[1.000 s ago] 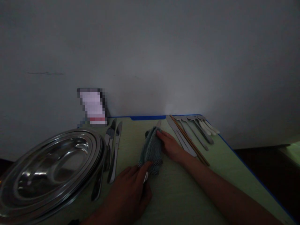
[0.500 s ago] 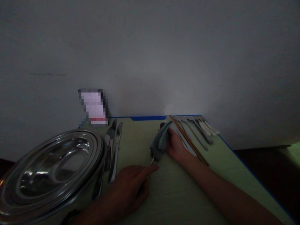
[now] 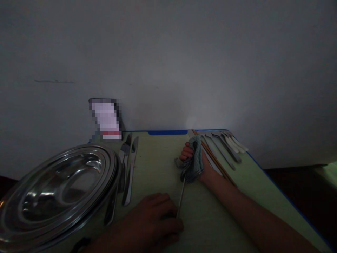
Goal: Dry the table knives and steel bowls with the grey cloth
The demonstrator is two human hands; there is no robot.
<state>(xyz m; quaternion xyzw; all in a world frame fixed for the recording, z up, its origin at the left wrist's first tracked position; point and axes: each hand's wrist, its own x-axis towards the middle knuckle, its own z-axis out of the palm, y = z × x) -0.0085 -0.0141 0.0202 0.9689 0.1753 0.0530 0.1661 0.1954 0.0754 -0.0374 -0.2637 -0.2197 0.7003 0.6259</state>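
My left hand [image 3: 158, 216] is closed at the near middle of the table, its thumb and fingers pinching the end of a thin metal utensil [image 3: 181, 196]. The utensil's shaft slants up and away into a folded grey-green checked cloth [image 3: 196, 160]. My right hand [image 3: 206, 169] grips that cloth, with its fingers curled round the far left side. The cloth wraps the utensil's upper part, so its kind cannot be made out. A pair of wooden chopsticks [image 3: 219, 165] lies just beyond my right wrist.
Stacked oval steel trays [image 3: 105, 158] stand at the left, with several table knives [image 3: 130, 175] beside them. Several metal spoons [image 3: 223, 153] and white-handled utensils [image 3: 234, 144] lie at the far right. A blurred-out phone [image 3: 106, 117] leans on the wall behind the blue-edged table [image 3: 155, 168].
My left hand has drawn nearer to me, baring more of the utensil's shaft. My right hand and the cloth have shifted slightly right, and its fingers now curl visibly round the cloth.
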